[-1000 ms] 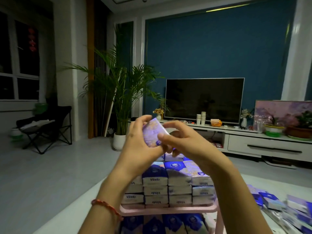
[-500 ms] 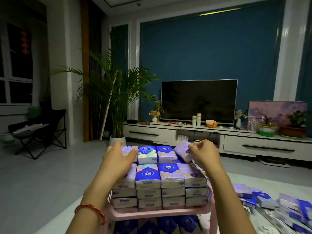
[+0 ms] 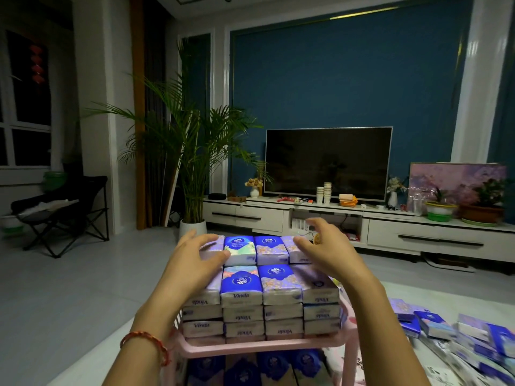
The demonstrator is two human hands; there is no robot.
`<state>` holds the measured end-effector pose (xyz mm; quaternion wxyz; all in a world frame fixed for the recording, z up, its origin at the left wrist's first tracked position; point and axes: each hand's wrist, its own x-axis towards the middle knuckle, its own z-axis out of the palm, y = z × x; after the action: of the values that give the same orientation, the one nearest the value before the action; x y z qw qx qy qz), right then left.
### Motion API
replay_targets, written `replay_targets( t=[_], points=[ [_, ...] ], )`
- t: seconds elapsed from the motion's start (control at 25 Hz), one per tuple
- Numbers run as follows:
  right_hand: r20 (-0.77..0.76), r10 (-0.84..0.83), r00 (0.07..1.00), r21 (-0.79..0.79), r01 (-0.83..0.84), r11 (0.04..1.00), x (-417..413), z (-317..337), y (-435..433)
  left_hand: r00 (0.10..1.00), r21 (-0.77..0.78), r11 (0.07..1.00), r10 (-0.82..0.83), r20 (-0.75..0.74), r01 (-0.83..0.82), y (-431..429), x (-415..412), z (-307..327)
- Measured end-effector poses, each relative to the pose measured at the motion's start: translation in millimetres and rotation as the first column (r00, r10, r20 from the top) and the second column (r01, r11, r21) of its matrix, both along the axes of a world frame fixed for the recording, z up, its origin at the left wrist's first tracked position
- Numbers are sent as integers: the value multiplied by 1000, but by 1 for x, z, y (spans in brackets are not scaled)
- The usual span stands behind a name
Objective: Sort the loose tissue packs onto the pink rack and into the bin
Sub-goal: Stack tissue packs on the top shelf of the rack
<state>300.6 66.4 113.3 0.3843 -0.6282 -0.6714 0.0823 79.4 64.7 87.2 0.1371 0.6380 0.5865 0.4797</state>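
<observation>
Pink rack [image 3: 262, 347] stands on pale table [image 3: 92, 355], television [image 3: 328, 162] beyond.

Blue-and-lilac floral tissue packs [image 3: 262, 285], pale pink rack [image 3: 259, 347], red braided bracelet [image 3: 146, 344], deep blue wall [image 3: 348, 79], black television [image 3: 328, 161]

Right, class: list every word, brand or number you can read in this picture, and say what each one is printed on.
"Vinda": front edge of the blue tissue pack in the top layer on the pink rack.
"Vinda": pack in the left column, lower layer.
"Vinda", upside down: several other pack edges, such as.
Round logos on the pack tops: too small to read.
Loose packs at right: blurred.
</observation>
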Motion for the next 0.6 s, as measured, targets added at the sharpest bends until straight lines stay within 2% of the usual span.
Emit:
replay_targets(
  t=[0.08,0.16,0.32,0.48,0.52,0.6],
  points=[
    [6,142,990,-32,-142,989,-5,2,-5,997,-21,998,-59,39,60,-5,4,1],
    [17,199,980,-68,-197,978,-10,0,-6,993,-26,996,-87,82,89,-6,5,0],
    [72,132,989,-10,-132,991,-12,-4,1,996,-11,999,-43,78,44,-1,4,0],
    [84,152,985,-17,-151,988,-13,-7,2,1000,0,1000,-7,-16,7,-2,8,3],
    [54,176,983,-26,-175,984,-10,-7,4,999,6,1000,6,-41,-6,-4,9,5],
    [-109,229,967,-10,-231,973,3,-4,2,994,31,999,44,-104,-41,-11,10,13]
  ],
)
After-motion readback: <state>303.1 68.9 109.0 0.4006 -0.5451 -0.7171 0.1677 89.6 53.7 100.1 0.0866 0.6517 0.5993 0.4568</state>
